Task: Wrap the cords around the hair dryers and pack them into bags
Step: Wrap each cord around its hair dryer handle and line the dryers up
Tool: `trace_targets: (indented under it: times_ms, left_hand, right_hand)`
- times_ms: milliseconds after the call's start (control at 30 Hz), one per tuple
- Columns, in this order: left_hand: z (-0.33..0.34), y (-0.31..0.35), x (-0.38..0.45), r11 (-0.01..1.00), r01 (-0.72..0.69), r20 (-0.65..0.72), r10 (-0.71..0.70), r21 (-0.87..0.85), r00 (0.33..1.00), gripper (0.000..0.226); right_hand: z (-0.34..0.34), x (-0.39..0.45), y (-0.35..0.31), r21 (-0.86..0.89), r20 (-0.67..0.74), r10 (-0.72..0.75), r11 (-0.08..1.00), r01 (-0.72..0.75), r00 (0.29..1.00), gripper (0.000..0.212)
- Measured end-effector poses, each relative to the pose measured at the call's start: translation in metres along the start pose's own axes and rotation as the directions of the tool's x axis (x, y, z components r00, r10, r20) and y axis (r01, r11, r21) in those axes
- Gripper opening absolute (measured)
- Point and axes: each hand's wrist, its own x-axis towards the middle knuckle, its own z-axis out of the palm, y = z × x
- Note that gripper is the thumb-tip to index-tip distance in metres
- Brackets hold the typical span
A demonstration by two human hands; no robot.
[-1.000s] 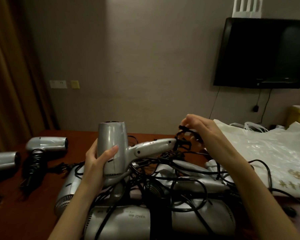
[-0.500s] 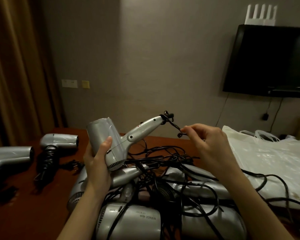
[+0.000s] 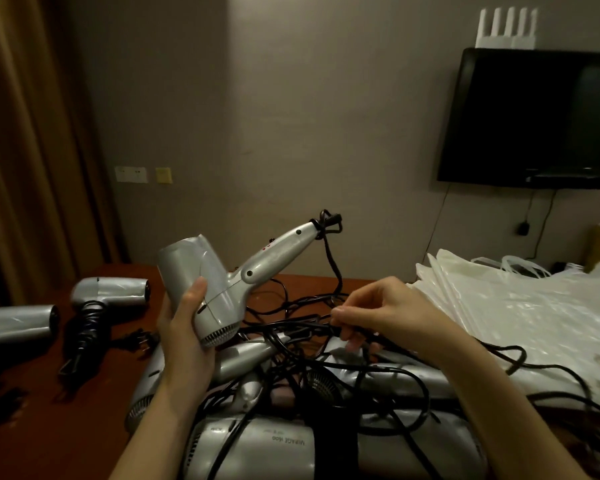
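This looks like a hotel room: a dark flat television (image 3: 530,119) hangs on the plain wall, heavy brown curtains (image 3: 32,133) cover the left side, and many identical silver hair dryers (image 3: 291,393) pile on a reddish-brown wooden table (image 3: 66,427).

Right hand (image 3: 392,315) dropped from the handle's end to the cord (image 3: 333,268) lower down, hair dryer (image 3: 222,282) tilted handle-up.

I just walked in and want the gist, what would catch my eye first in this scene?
First the silver hair dryer held up in the left hand, handle pointing up and right. Below it, a pile of dryers tangled in black cords, where the right hand pinches one. White plastic bags lie stacked at right.
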Motion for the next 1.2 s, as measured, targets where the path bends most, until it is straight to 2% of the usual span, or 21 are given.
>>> trace_targets:
  times_ms: [33,67,100,167,200,267,333,433,500,567,600,633,700,767,867,933,1000,1100,1167,1200]
  left_hand:
    - [0.001,0.0,0.001,1.0,0.016,0.016,-0.016,-0.012,1.0,0.107]
    - [0.002,0.0,0.001,0.999,0.039,0.039,-0.038,-0.021,0.999,0.112]
    - [0.001,-0.001,0.002,0.998,0.061,0.062,-0.059,-0.027,0.996,0.106]
    - [0.001,-0.002,0.002,0.99,0.125,0.14,-0.115,-0.068,0.984,0.077]
    - [0.003,-0.001,0.0,0.984,0.168,0.203,-0.152,-0.065,0.967,0.073]
    - [0.004,0.0,-0.003,0.971,0.24,0.325,-0.228,0.003,0.918,0.095]
    - [0.005,0.002,-0.008,0.953,0.288,0.389,-0.3,0.089,0.871,0.111]
    - [0.003,0.002,-0.009,0.917,0.382,0.483,-0.388,0.116,0.785,0.094]
    - [0.002,0.005,-0.012,0.902,0.418,0.504,-0.413,0.109,0.759,0.09]
    - [0.002,0.011,-0.016,0.899,0.416,0.484,-0.426,0.136,0.764,0.086]
    - [0.001,0.014,-0.017,0.9,0.406,0.474,-0.429,0.157,0.769,0.084]
    - [0.0,0.015,-0.017,0.9,0.396,0.464,-0.434,0.182,0.772,0.086]
    - [-0.002,0.015,-0.015,0.902,0.356,0.445,-0.431,0.246,0.785,0.108]
    - [-0.001,0.014,-0.012,0.904,0.304,0.443,-0.415,0.302,0.795,0.118]
    - [0.005,0.012,-0.014,0.921,0.197,0.455,-0.342,0.336,0.822,0.106]
    - [0.006,0.01,-0.015,0.934,0.161,0.44,-0.296,0.318,0.848,0.09]
    - [0.006,0.009,-0.014,0.949,0.141,0.413,-0.253,0.283,0.875,0.071]
    - [0.006,0.008,-0.012,0.955,0.092,0.366,-0.195,0.28,0.91,0.073]
    - [0.007,0.008,-0.012,0.956,0.054,0.349,-0.158,0.29,0.924,0.085]
    - [0.008,0.007,-0.012,0.956,0.038,0.341,-0.14,0.29,0.93,0.084]
  right_hand:
    - [0.002,0.001,0.001,-0.008,0.004,-0.003,1.0,0.003,1.0,0.018]
    - [0.003,0.002,0.003,-0.011,0.005,0.001,1.0,-0.001,1.0,0.017]
    - [0.003,0.002,0.005,-0.015,0.003,0.005,1.0,-0.005,1.0,0.016]
    - [0.004,0.005,0.01,-0.053,-0.003,0.002,0.999,-0.002,1.0,0.014]
    - [0.005,0.006,0.011,-0.081,-0.001,-0.004,0.997,0.004,1.0,0.015]
    - [0.009,0.008,0.015,-0.094,0.038,-0.019,0.995,0.022,0.999,0.016]
    - [0.009,0.009,0.02,-0.03,0.078,-0.032,0.999,0.034,0.996,0.011]
    - [-0.001,0.01,0.032,-0.064,-0.012,0.029,0.997,-0.03,1.0,0.017]
    - [-0.009,0.012,0.027,-0.147,0.006,-0.007,0.989,0.008,1.0,0.015]
    - [-0.014,0.007,0.009,-0.152,0.068,-0.065,0.986,0.074,0.996,0.006]
    - [-0.016,0.002,-0.001,-0.131,0.057,-0.081,0.988,0.088,0.995,0.009]
    - [-0.02,-0.003,-0.008,-0.132,0.026,-0.107,0.985,0.109,0.994,0.01]
    - [-0.028,-0.014,-0.012,-0.168,-0.079,-0.153,0.976,0.138,0.985,0.009]
    - [-0.033,-0.021,-0.01,-0.289,-0.2,-0.188,0.949,0.125,0.962,0.013]
    - [-0.033,-0.025,-0.01,-0.535,-0.328,-0.301,0.841,0.087,0.895,0.013]
    - [-0.033,-0.027,-0.013,-0.639,-0.336,-0.373,0.765,0.081,0.865,0.01]
    - [-0.035,-0.031,-0.016,-0.666,-0.311,-0.381,0.741,0.086,0.871,0.01]
    - [-0.038,-0.034,-0.016,-0.685,-0.245,-0.362,0.721,0.103,0.899,0.016]
    - [-0.037,-0.032,-0.016,-0.672,-0.249,-0.369,0.732,0.115,0.896,0.017]
    - [-0.036,-0.03,-0.015,-0.645,-0.271,-0.376,0.755,0.123,0.886,0.015]
